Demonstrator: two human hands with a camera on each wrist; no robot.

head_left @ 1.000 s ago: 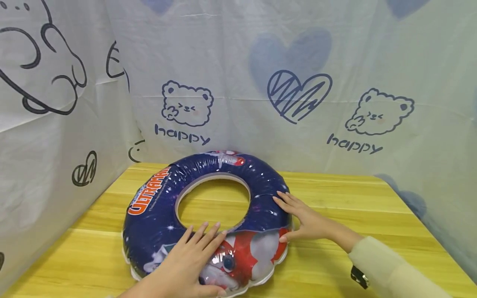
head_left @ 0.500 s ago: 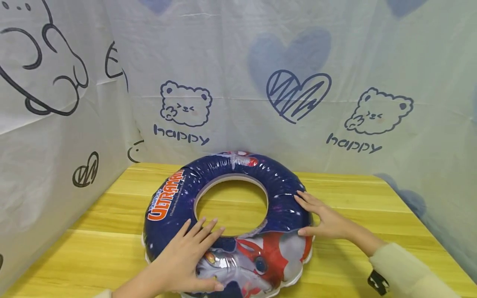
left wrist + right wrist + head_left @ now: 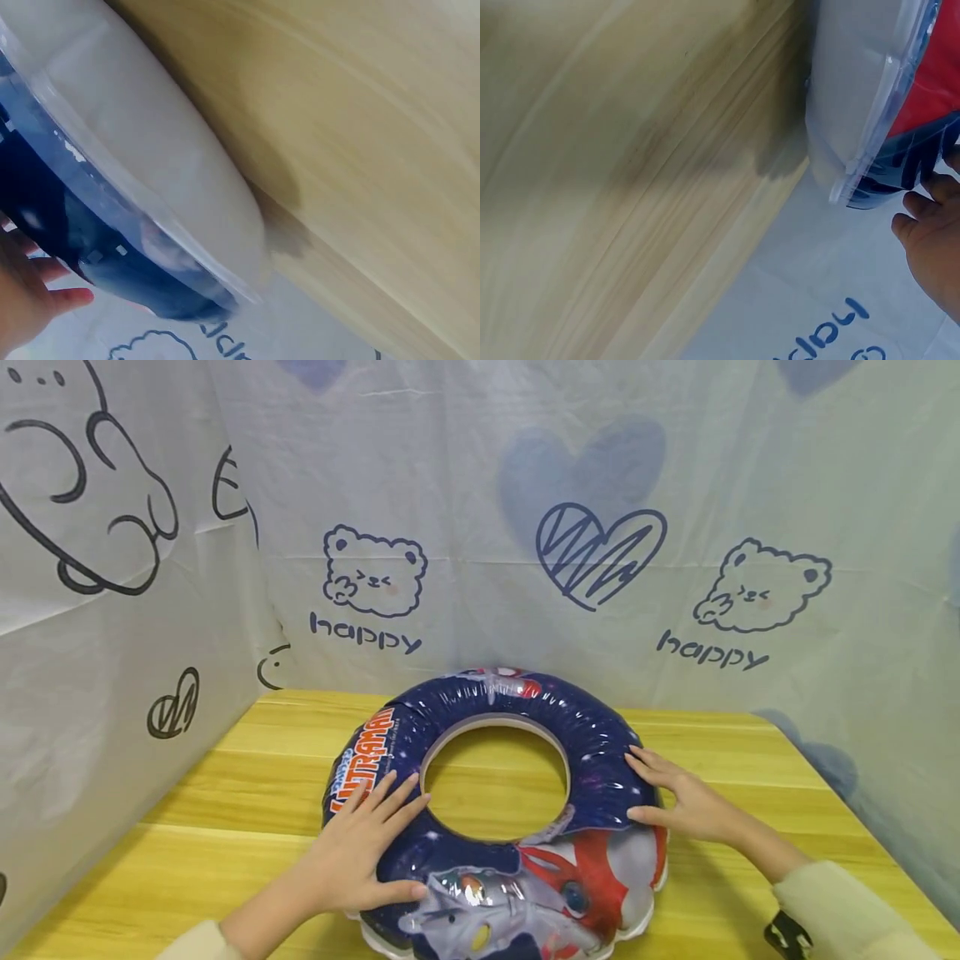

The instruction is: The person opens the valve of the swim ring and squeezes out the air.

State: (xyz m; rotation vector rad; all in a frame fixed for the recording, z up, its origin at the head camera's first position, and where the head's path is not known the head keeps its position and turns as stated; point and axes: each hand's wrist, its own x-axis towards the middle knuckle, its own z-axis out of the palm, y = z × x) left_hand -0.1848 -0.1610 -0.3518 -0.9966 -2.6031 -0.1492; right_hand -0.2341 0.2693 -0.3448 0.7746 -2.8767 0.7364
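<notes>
An inflated swim ring (image 3: 600,718), dark blue with red and silver cartoon art and orange ULTRAMAN lettering, lies flat on the table. My left hand (image 3: 367,847) rests with spread fingers on its left front part, partly covering the lettering. On the right side of the ring, my right hand (image 3: 686,797) touches the surface with its fingers extended and thumb apart. In the left wrist view the ring's white underside (image 3: 150,127) and blue edge show beside the fingers. The right wrist view shows fingertips (image 3: 922,204) at the ring's blue and red side.
The yellow wood-grain table (image 3: 187,860) extends around the ring on both sides. A white curtain (image 3: 480,527) printed with bears, hearts and the word happy hangs behind it and along the left. A black item (image 3: 787,935) shows at the right sleeve.
The swim ring has slid to the right across the table and turned slightly. My right hand has moved right along with it, while the left hand has shifted onto the lettering side.
</notes>
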